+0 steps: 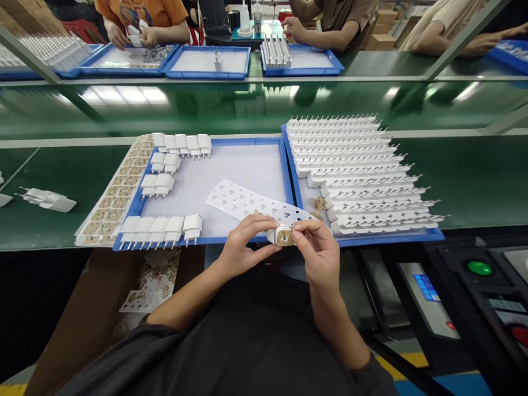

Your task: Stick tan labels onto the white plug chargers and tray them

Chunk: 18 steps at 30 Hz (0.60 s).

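Observation:
Near the front edge of the blue tray, my left hand [244, 245] grips a white plug charger [272, 236] between fingers and thumb. A brown sticker [284, 237] with small cutouts covers the charger's end face, which is turned towards me. My right hand [320, 254] pinches at the right edge of that sticker, thumb and forefinger closed against it. Just behind my hands lies a white backing sheet [243, 199] with cutouts, across the tray. Whether my right fingertips also touch the charger's body is hidden.
White chargers [152, 229] stand in short rows in the left tray [287, 170]. The right tray [396, 240] carries many rows of chargers [358, 176] and brown scraps [318, 204]. Sticker sheets [117, 195] lie left. Beyond the green belt [231, 107], people sit at more trays.

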Available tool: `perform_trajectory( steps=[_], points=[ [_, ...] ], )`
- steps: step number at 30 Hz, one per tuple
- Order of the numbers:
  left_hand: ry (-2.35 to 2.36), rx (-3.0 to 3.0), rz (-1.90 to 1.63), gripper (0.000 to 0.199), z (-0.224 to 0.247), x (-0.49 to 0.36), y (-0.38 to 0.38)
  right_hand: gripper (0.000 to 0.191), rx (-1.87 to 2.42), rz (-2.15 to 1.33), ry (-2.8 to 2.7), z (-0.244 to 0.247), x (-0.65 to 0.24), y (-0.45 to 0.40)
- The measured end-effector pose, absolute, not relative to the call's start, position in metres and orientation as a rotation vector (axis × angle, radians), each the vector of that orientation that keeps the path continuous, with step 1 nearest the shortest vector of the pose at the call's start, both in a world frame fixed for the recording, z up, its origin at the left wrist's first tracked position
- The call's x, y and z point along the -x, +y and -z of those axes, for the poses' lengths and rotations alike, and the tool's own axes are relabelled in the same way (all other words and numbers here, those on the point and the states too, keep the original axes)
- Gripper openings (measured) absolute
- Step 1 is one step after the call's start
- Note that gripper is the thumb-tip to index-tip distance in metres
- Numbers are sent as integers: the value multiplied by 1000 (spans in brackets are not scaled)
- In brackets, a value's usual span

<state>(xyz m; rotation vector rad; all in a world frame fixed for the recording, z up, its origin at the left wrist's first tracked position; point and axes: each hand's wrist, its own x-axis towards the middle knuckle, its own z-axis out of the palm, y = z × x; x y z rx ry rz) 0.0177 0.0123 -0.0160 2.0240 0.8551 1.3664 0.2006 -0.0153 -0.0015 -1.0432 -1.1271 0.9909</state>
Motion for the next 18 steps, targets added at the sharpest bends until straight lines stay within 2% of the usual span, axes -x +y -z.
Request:
perform_trajectory(
  steps=[18],
  points=[
    [874,-2069,-1383,41,13,-18,12,6,1143,-764,-1235,0,-191,-18]
  ],
)
